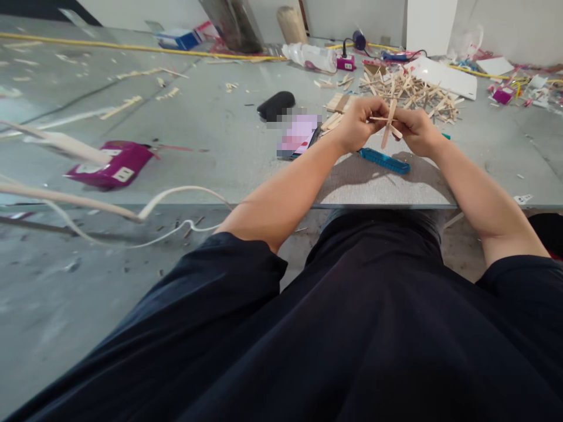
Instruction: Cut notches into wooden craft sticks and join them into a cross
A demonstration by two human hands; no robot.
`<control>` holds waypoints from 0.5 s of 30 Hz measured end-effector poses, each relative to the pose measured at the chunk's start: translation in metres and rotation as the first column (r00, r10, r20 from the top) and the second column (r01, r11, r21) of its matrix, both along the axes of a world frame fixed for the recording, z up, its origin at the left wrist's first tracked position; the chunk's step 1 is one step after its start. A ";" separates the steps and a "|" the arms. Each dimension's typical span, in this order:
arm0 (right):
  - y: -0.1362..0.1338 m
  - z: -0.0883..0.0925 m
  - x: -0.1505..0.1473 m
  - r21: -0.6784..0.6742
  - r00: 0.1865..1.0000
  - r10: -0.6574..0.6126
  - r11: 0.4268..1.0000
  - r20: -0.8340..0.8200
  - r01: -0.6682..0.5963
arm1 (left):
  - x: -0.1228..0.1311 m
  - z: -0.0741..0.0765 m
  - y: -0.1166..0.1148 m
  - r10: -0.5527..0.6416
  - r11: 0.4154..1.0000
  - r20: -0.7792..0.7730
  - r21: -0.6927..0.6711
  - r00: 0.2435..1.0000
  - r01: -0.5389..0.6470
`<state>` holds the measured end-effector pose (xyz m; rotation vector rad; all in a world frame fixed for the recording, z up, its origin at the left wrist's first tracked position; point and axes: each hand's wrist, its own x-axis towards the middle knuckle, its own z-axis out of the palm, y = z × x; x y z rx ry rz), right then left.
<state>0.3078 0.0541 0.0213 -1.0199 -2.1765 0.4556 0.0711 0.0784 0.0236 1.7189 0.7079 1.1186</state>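
Note:
Both hands hold a small star-shaped piece of crossed wooden sticks (389, 121) above the table near its front edge. My left hand (358, 124) pinches it from the left, fingers closed. From the other side my right hand (417, 130) grips it, its fingers also closed. Under the hands lies a blue utility knife (384, 160). A phone (299, 135) rests to the left, partly blurred. Behind the hands spreads a heap of similar crossed sticks (404, 88), with a stack of flat sticks (338, 103) beside it.
A black case (276, 106) lies left of the phone. Farther left sits a purple power socket (112, 164) with a white cable (176, 193) looping over the table edge. A plastic bottle (310, 57) and a white panel (444, 77) lie at the back. Scraps and wrappers litter the right side.

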 end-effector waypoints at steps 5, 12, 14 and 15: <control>-0.004 0.002 -0.004 0.095 0.997 -0.052 0.994 0.056 0.046 | -0.003 -0.007 0.005 0.021 0.998 -0.014 0.057 1.000 -0.020; -0.016 0.008 -0.010 0.123 0.997 -0.083 0.989 -0.009 0.083 | -0.011 -0.015 0.031 0.007 0.997 0.056 0.078 0.998 -0.011; -0.014 0.007 -0.008 0.076 0.988 -0.088 0.992 -0.128 0.098 | -0.009 -0.017 0.036 0.041 0.997 0.084 0.060 0.996 -0.046; -0.010 0.005 -0.006 0.049 0.974 -0.109 0.991 -0.198 0.121 | -0.008 -0.018 0.037 0.060 0.997 0.097 0.048 0.993 -0.065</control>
